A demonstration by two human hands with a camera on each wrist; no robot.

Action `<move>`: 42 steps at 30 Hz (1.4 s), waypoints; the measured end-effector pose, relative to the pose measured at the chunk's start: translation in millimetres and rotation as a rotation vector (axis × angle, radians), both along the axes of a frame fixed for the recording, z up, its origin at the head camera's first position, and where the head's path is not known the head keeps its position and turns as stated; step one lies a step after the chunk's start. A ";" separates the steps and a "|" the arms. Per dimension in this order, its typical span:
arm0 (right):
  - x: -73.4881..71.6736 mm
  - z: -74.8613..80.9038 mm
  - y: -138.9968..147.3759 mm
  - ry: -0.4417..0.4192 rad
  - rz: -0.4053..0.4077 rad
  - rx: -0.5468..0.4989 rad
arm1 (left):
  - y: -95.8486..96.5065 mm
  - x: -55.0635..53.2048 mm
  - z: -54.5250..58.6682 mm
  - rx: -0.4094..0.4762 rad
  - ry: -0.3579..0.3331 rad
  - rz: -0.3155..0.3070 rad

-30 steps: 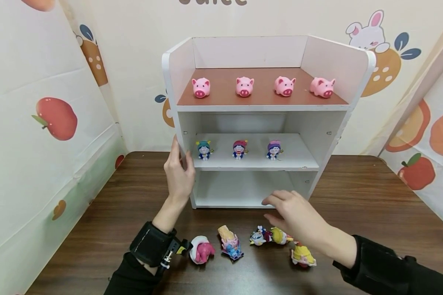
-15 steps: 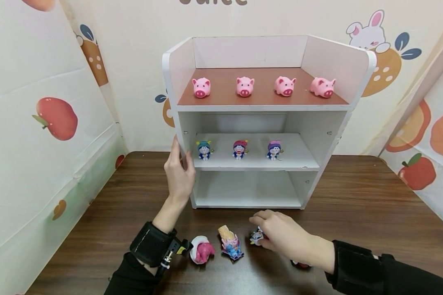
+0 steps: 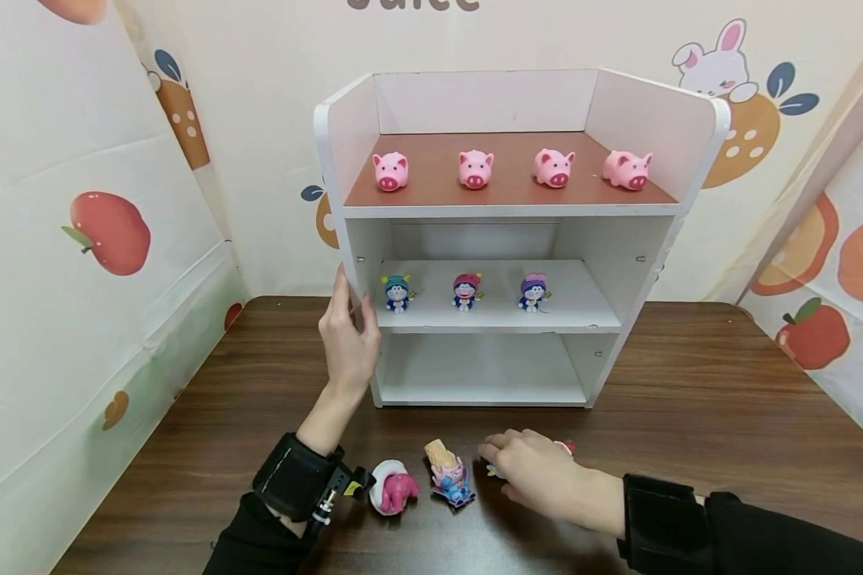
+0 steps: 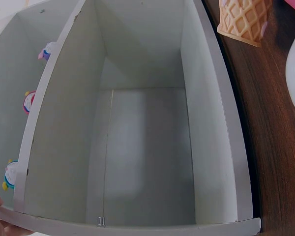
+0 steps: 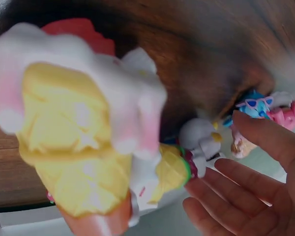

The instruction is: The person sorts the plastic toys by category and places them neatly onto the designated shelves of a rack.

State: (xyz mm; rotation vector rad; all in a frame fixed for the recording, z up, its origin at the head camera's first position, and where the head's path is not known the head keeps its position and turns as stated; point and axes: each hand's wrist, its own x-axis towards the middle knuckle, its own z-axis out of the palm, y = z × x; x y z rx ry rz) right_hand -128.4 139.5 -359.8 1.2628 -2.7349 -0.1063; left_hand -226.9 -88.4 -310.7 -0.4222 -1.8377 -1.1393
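Cropped "Juice" (image 3: 413, 4) on backdrop (image 3: 266, 120)

Brown wood grain runs across the surface (image 3: 259, 423), and behind it stands the cream back wall (image 3: 259, 144)! Lettering (image 3: 443, 5) up top, cut off; a printed white rabbit (image 3: 714, 70) leans over a spotted fruit (image 3: 750, 140) at right; on the left sheet (image 3: 29, 335), a red fruit (image 3: 117, 233)!

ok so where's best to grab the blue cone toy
Likely a pinch across its long sides at mid-length, coming from above: the blue cone toy lies lengthwise on the table, wafer end toward the shelf, with gaps to the pink toy and the right hand.
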 end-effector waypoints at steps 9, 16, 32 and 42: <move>-0.2 -15.6 -3.2 0.252 0.052 0.109 | -0.5 -0.9 -0.1 0.002 0.000 -0.007; 0.1 -17.6 -5.2 0.334 0.070 0.146 | -0.5 -0.9 0.9 0.000 0.006 -0.007; -6.8 -3.4 1.3 -0.117 -0.015 -0.129 | -0.6 0.0 0.7 -0.002 -0.004 -0.003; -24.2 -1.8 14.9 -0.509 -0.011 -0.424 | -0.6 0.8 0.1 -0.005 -0.003 0.001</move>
